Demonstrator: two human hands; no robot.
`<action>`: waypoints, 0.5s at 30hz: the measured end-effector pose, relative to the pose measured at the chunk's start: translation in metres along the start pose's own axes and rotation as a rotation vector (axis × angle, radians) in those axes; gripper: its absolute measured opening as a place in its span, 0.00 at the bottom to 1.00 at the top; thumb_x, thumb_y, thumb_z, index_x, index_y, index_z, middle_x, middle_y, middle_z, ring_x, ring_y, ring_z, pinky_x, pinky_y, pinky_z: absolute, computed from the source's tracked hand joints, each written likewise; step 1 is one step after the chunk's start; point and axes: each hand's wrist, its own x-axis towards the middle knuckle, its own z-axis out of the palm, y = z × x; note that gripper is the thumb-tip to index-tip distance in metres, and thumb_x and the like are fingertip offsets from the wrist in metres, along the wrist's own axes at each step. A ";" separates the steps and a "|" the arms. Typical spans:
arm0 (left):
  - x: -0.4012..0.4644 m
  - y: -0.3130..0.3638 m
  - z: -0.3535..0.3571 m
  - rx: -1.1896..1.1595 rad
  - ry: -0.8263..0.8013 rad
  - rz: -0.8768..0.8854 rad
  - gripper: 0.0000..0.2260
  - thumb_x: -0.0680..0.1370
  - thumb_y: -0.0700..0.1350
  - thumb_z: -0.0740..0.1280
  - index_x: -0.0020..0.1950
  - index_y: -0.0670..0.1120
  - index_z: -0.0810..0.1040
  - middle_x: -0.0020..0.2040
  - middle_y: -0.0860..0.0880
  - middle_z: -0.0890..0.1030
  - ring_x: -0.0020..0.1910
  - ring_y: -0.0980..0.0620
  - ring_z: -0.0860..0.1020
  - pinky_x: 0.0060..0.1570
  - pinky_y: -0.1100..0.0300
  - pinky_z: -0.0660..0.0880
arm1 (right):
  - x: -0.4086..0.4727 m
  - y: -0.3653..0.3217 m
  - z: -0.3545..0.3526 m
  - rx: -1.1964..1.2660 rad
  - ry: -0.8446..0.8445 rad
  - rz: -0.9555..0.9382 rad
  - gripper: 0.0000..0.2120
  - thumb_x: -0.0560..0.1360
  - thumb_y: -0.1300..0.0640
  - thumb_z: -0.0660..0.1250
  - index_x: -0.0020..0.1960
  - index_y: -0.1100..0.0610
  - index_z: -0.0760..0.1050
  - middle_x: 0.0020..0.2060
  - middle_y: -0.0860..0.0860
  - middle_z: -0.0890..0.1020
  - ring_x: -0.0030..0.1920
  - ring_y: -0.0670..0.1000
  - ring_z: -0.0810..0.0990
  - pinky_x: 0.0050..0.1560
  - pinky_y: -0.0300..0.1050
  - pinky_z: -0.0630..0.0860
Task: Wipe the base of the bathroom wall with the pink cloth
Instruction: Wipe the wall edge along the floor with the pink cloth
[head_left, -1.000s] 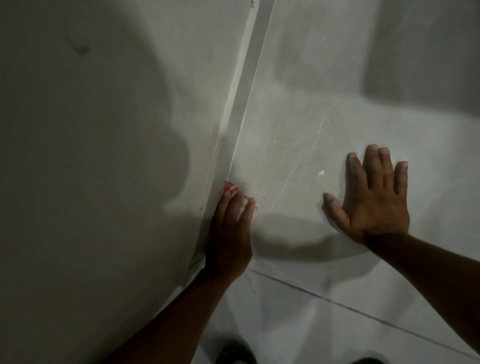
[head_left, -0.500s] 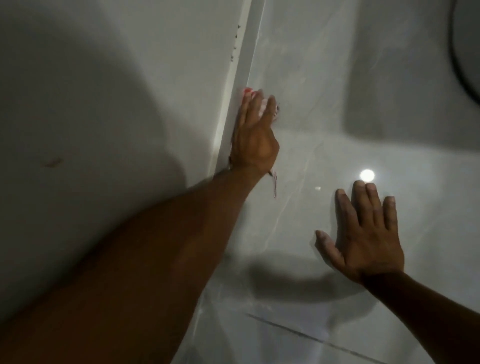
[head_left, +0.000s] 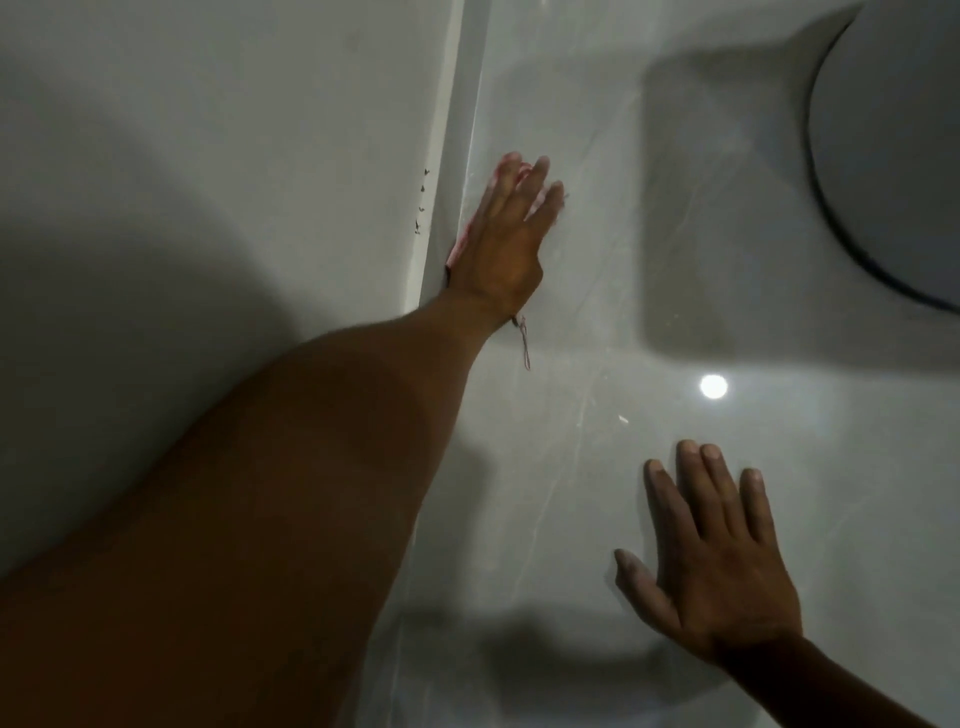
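My left hand (head_left: 506, 236) is stretched far forward and lies flat on the floor tile, pressed against the base strip of the wall (head_left: 457, 171). Under it is the pink cloth (head_left: 458, 244), almost wholly hidden; only a pink edge along the wall side, a bit at the fingertips and a loose thread by the wrist show. My right hand (head_left: 711, 561) rests flat on the glossy floor at the lower right, fingers spread, holding nothing.
The pale wall (head_left: 234, 156) fills the left side. Small dark specks (head_left: 421, 200) sit on the wall just above the strip. A round white fixture with a dark rim (head_left: 893, 145) stands at the upper right. A lamp reflection (head_left: 713, 386) glints on the grey floor tile.
My left hand has slid with the cloth forward along the wall base, away from me, the arm now fully extended. My right hand stays planted on the floor. My view has moved forward.
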 end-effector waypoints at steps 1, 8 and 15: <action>0.009 0.001 -0.001 0.019 -0.030 0.017 0.34 0.75 0.26 0.56 0.79 0.48 0.62 0.83 0.46 0.57 0.83 0.43 0.48 0.81 0.47 0.54 | 0.000 0.000 0.001 0.000 -0.001 0.001 0.43 0.74 0.32 0.55 0.80 0.59 0.60 0.81 0.62 0.56 0.82 0.62 0.52 0.78 0.67 0.51; 0.031 0.005 -0.004 0.058 -0.035 -0.256 0.31 0.78 0.34 0.57 0.81 0.45 0.57 0.83 0.43 0.53 0.82 0.39 0.45 0.81 0.47 0.52 | -0.002 0.002 0.004 -0.012 0.039 -0.004 0.43 0.73 0.33 0.58 0.78 0.60 0.63 0.80 0.63 0.58 0.81 0.62 0.54 0.77 0.69 0.53; 0.003 0.009 -0.007 -0.054 0.037 -0.336 0.31 0.77 0.30 0.59 0.79 0.45 0.62 0.82 0.42 0.57 0.83 0.41 0.47 0.81 0.46 0.55 | 0.001 -0.001 0.002 -0.021 0.041 0.012 0.43 0.74 0.32 0.54 0.78 0.60 0.63 0.80 0.63 0.58 0.81 0.63 0.54 0.78 0.68 0.51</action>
